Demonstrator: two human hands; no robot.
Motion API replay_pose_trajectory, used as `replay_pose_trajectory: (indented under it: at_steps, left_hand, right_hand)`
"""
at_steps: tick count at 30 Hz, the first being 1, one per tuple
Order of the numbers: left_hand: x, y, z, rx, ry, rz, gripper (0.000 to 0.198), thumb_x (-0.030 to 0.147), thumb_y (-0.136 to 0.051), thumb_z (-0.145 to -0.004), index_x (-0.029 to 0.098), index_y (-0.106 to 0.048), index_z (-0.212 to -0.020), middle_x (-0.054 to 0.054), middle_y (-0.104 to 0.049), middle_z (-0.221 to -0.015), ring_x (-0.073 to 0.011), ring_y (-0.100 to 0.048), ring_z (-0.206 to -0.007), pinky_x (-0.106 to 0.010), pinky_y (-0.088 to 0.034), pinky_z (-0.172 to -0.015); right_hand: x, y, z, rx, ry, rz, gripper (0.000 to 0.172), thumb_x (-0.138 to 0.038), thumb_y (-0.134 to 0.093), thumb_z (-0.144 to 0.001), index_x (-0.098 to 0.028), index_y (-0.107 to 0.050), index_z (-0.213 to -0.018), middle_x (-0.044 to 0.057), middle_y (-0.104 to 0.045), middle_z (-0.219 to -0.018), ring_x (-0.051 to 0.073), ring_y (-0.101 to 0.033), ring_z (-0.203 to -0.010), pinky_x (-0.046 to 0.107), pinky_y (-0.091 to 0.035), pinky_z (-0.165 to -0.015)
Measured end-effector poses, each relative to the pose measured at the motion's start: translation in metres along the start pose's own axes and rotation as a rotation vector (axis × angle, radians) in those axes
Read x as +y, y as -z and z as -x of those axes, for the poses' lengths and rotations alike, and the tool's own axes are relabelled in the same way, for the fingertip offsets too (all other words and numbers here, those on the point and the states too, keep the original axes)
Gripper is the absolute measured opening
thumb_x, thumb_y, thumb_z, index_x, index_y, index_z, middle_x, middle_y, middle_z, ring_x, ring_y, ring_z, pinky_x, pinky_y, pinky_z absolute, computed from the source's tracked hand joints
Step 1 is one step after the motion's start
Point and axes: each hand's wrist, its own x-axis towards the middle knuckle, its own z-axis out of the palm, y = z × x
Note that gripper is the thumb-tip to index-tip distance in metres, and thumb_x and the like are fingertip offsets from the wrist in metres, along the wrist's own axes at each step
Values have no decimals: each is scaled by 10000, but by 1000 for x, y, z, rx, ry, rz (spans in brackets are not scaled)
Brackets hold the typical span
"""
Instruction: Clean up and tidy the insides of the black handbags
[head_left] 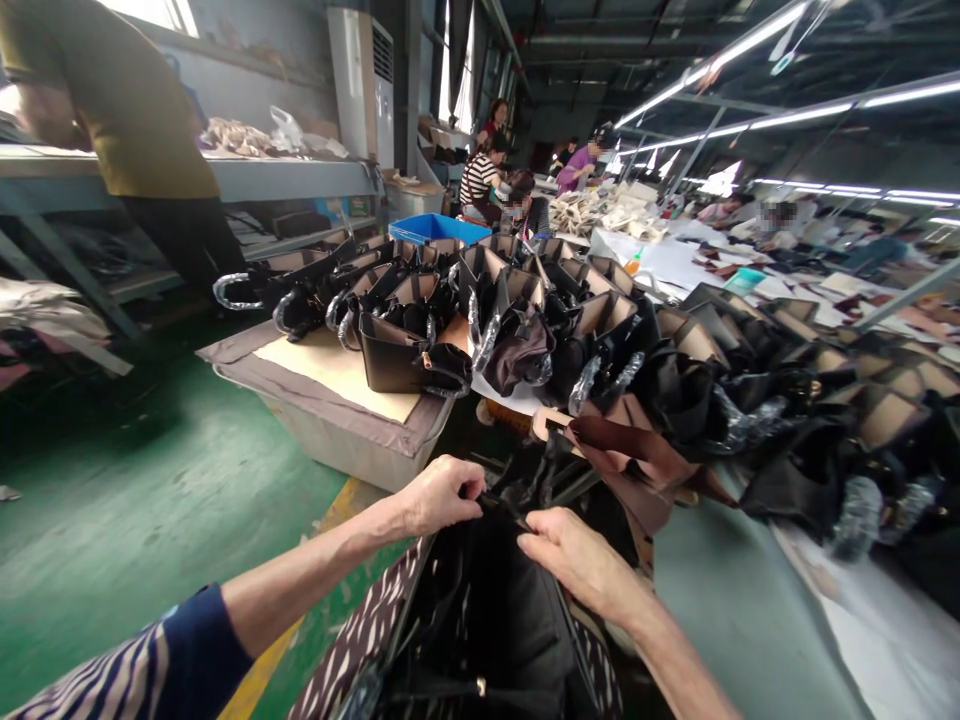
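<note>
A black handbag (480, 620) rests on my lap at the bottom centre. My left hand (439, 492) is closed in a pinch on the bag's top edge, near a black strap (501, 503). My right hand (574, 560) is also closed, gripping the same top edge just to the right. Both hands are close together over the bag's opening. Just beyond them lies a brown leather piece (637, 455).
Many black handbags (525, 330) with tan interiors crowd the long table ahead and to the right. A low box with a cardboard sheet (330, 375) stands at the left. Green floor (135, 520) lies left. A person (127, 120) stands far left; others work at the back.
</note>
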Motion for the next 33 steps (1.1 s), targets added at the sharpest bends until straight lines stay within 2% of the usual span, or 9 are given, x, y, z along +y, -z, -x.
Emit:
replay_pose_trajectory:
  at_steps: [3, 7, 15, 19, 24, 33]
  left_hand:
    - [5, 1, -2, -5, 19, -23, 107, 147, -569, -619, 160, -476, -670, 75, -464, -595, -69, -385, -558, -169, -279, -519]
    - [8, 3, -4, -27, -17, 37, 218, 123, -557, -618, 172, -512, -826, 63, -534, -693, -86, -463, -654, -161, -332, -594]
    - [4, 5, -9, -135, -76, -54, 200, 136, -549, -667, 178, -626, -847, 48, -587, -697, -101, -517, -675, -161, -353, -615]
    - [7, 7, -6, -100, -129, -99, 277, 118, -533, -691, 197, -591, -950, 41, -607, -764, -102, -530, -693, -164, -365, -637]
    - [4, 5, -4, -112, -301, -144, 186, 76, -496, -715, 182, -588, -838, 7, -590, -888, -113, -540, -812, -176, -379, -748]
    - [6, 4, -4, -95, -291, -150, 115, 85, -504, -727, 166, -578, -764, 5, -603, -822, -110, -542, -764, -174, -381, -714]
  right_hand:
    - [2, -1, -1, -5, 1, -4, 240, -309, -394, -790, -195, -323, -590, -53, -373, -592, 105, -398, -620, 237, -228, -541]
    - [4, -2, -3, 1, 2, -9, 239, -311, -402, -784, -196, -323, -590, -55, -368, -584, 102, -399, -612, 233, -226, -535]
    - [6, 0, -3, -4, -5, -11, 220, -282, -407, -756, -196, -306, -581, -58, -362, -574, 96, -394, -597, 230, -226, -524]
    - [11, 0, -4, -10, -16, -26, 218, -301, -405, -759, -196, -325, -585, -57, -358, -581, 98, -390, -598, 232, -223, -519]
    - [13, 0, -5, -3, -16, -40, 213, -290, -406, -753, -191, -341, -577, -57, -344, -590, 96, -361, -598, 237, -213, -521]
    - [10, 0, -6, 1, -7, -37, 218, -291, -403, -759, -192, -333, -578, -61, -334, -570, 93, -357, -590, 238, -212, -513]
